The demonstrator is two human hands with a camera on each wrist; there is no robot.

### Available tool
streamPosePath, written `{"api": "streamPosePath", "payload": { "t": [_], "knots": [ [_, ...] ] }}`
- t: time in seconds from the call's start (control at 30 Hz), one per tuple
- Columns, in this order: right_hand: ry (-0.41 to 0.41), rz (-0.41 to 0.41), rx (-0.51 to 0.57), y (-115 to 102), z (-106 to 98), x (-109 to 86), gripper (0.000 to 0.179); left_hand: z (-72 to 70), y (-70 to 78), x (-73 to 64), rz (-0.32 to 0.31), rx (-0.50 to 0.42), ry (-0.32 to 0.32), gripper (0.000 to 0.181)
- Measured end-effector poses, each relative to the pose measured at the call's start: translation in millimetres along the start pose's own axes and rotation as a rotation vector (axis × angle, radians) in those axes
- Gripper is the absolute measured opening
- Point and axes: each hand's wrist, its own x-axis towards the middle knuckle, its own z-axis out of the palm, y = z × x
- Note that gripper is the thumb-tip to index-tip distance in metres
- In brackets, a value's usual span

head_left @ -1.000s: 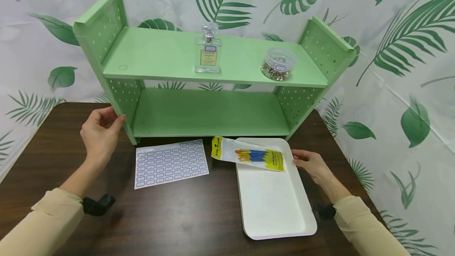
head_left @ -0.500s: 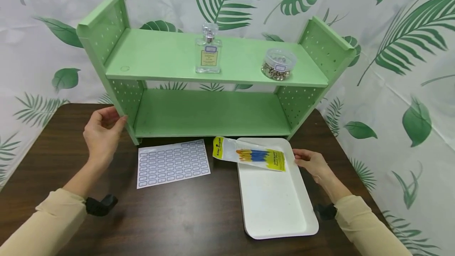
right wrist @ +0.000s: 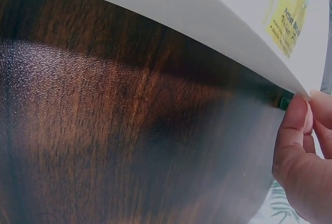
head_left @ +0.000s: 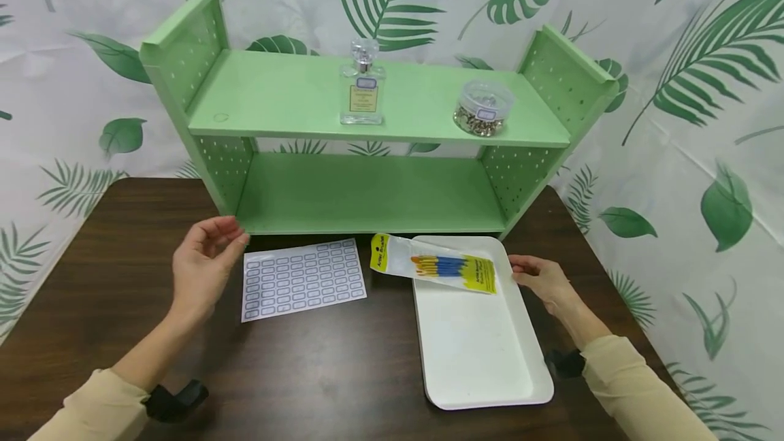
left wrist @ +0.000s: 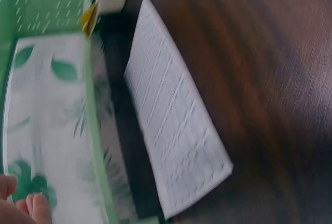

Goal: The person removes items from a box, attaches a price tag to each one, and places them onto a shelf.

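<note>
White tray (head_left: 468, 359) lies flat on the dark wood-grain counter (head_left: 324, 380), in front of the right half of the green shelf (head_left: 367, 186), its long sides running toward the person. Brush pack (head_left: 437, 265), a transparent sleeve with yellow ends, lies across the far end of the tray; its left end projects beyond the tray's left rim.

Right hand (head_left: 546, 284): positioned at the far part of the tray's right rim. Thumb and fingertips are brought together and pinch the rim, as the right wrist view shows.

Left hand (head_left: 205, 267): positioned at the front left corner of the shelf, just beside the label sheet (head_left: 303, 281). Fingers are loosely curled, the thumb set a little apart from them, and it holds nothing. Contact with the shelf cannot be determined.

Label sheet: lies flat on the counter, left of the tray and apart from it, printed with rows of small blue-bordered rectangles.

Upper board of the shelf: carries a glass bottle (head_left: 363, 97), upright near the middle, and a round transparent jar (head_left: 484, 111) to its right. Each bears a small blue-bordered label.
</note>
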Motion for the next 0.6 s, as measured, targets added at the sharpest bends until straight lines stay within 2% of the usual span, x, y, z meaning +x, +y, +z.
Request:
{"api": "streamPosePath", "payload": {
  "t": [0.07, 0.17, 0.3, 0.37, 0.43, 0.6],
  "knots": [
    [0.002, 0.003, 0.002, -0.6, -0.2, -0.6, 0.044, 10.5, -1.8, -9.0, -0.013, 0.011, -0.124, 0.027],
    [0.005, 0.0, 0.016, -0.4, 0.8, -0.1, 0.044, 28.5, -7.9, -20.5, 0.02, 0.063, -0.309, 0.032],
    [0.011, -0.004, 0.01, 0.9, 1.3, 0.7, 0.044, 56.4, -17.1, -30.5, 0.056, 0.092, -0.474, 0.038],
    [0.013, -0.003, 0.003, 1.5, 0.9, 0.5, 0.044, 69.8, -20.9, -33.5, 0.09, 0.111, -0.53, 0.041],
    [0.014, 0.005, -0.003, 2.2, 0.4, 0.6, 0.044, 81.6, -24.1, -35.4, 0.161, 0.155, -0.561, 0.042],
    [0.01, -0.005, 0.003, 1.5, -0.2, 0.0, 0.044, 104.8, -33.2, -37.1, 0.374, 0.263, -0.561, 0.044]
  ]
}}
